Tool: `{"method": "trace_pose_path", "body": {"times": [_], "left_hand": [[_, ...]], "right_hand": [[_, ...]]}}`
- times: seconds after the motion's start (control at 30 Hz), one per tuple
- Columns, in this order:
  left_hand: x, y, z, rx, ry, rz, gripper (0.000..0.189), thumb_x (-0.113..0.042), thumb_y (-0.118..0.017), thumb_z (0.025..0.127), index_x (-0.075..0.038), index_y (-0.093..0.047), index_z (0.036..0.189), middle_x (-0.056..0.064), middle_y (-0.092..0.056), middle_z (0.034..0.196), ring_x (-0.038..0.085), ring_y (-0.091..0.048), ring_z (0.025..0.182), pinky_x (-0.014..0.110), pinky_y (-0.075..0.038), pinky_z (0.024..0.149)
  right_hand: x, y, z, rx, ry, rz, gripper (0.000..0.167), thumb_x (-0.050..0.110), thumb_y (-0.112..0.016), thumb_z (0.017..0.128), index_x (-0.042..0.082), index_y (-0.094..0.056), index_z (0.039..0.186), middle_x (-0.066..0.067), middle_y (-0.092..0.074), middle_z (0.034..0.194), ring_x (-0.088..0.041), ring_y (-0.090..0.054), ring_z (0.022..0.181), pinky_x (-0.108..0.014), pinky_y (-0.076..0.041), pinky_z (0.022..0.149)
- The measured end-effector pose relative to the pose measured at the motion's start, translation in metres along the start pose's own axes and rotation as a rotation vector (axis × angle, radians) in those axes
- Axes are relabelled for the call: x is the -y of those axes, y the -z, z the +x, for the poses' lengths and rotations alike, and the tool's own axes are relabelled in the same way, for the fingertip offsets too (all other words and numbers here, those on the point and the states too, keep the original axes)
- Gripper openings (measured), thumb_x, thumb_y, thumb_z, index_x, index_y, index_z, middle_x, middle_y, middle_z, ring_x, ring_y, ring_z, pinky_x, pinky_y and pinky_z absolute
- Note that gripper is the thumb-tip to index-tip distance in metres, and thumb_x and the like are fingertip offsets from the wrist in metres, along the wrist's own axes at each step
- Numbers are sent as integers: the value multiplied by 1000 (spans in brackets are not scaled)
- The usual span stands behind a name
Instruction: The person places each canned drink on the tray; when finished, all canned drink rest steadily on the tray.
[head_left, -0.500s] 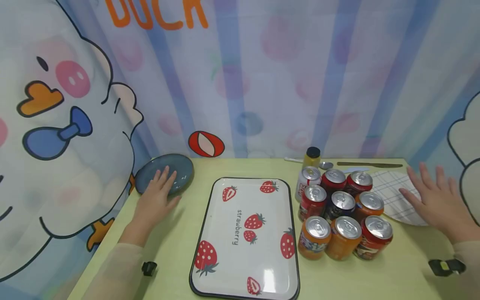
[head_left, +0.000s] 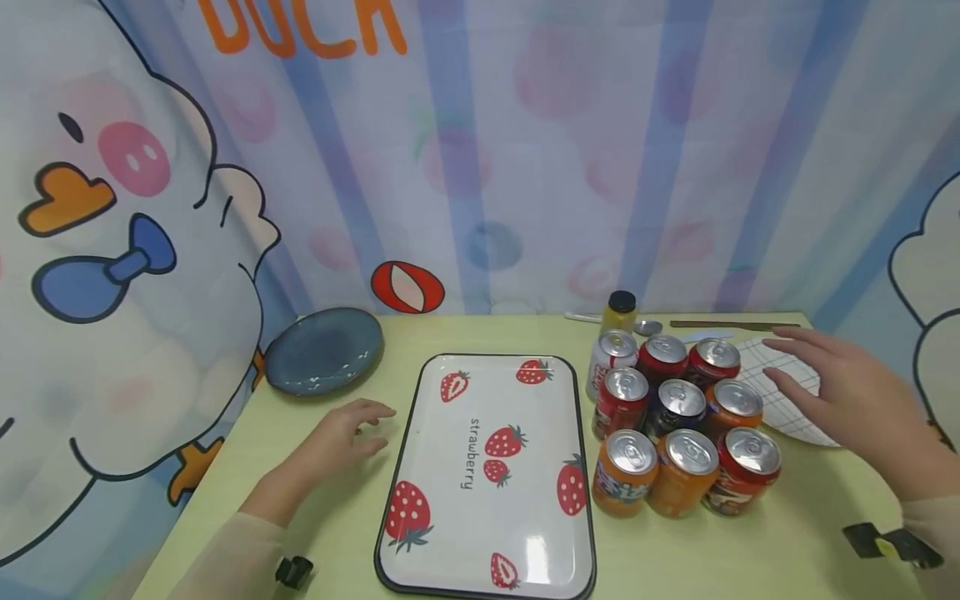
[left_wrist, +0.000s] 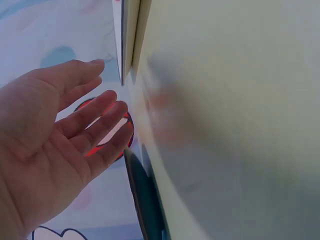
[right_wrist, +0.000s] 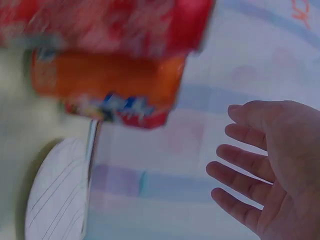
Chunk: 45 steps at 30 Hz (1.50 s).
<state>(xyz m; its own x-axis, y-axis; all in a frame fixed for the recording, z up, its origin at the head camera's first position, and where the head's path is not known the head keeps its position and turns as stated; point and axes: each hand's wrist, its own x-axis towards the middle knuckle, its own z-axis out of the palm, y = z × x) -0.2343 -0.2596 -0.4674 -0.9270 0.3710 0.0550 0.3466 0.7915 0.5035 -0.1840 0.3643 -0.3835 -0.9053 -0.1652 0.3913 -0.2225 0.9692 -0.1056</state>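
Observation:
My left hand (head_left: 337,446) hovers just left of the strawberry tray (head_left: 510,533), fingers relaxed and slightly bent, holding nothing. In the left wrist view, its palm and parted fingers (left_wrist: 102,132) show with nothing between them. On the right, my right hand (head_left: 855,392) hangs over the white plate with a grid pattern (head_left: 783,379), beside the group of drink cans (head_left: 682,400). Its fingers are loosely bent and hold nothing. The right wrist view shows an orange can (right_wrist: 107,75) and a red can (right_wrist: 110,25) near that hand. The cans stand upright in rows right of the tray.
A dark blue-grey plate (head_left: 322,354) lies at the back left. Behind the cans stand a small yellow bottle (head_left: 619,315) with a black cap, a spoon (head_left: 648,328) and brown chopsticks (head_left: 735,324). A printed curtain (head_left: 555,167) hangs along the table's back edge.
My left hand has left the blue-grey plate and come right and nearer, toward the tray's left edge. My right hand has moved left toward the cans, its spread fingers now more bent.

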Motion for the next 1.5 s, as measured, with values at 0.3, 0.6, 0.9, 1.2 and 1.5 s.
{"method": "trace_pose_path", "body": {"times": [0.3,0.6,0.9,1.2,1.5], "left_hand": [[-17,-15,-6,91,-31,-62,46,-15,-81,89,-7,-69,133,11,-63,135,20,-65,107,38,-62,89],[-26,-19,-9,71,8,-3,51,-17,-83,87,-5,-69,134,11,-58,144,31,-62,125,51,-54,107],[-26,-22,-9,79,36,-15,57,-19,-83,88,-5,-65,139,9,-52,154,32,-57,135,52,-47,115],[-25,-24,-6,75,77,-27,60,-21,-86,86,-6,-65,140,7,-53,154,31,-57,135,50,-50,113],[-28,-24,-6,77,98,-13,58,-21,-86,85,-7,-67,138,6,-53,154,32,-54,139,51,-46,117]], "right_hand": [[63,13,2,-26,187,249,43,20,-87,83,16,-73,123,-13,-68,129,-38,-62,118,-63,-54,86],[113,8,5,78,460,353,49,33,-93,76,30,-73,120,13,-67,124,-12,-63,113,-37,-57,90],[122,-5,4,362,443,364,60,45,-93,72,32,-70,127,8,-64,135,-23,-58,124,-60,-37,105],[126,-15,7,354,515,329,62,28,-96,68,31,-68,122,15,-68,124,-7,-65,106,-51,-33,100],[128,-21,6,372,450,379,59,26,-96,66,31,-63,115,26,-64,107,-2,-60,99,-45,-45,96]]}}
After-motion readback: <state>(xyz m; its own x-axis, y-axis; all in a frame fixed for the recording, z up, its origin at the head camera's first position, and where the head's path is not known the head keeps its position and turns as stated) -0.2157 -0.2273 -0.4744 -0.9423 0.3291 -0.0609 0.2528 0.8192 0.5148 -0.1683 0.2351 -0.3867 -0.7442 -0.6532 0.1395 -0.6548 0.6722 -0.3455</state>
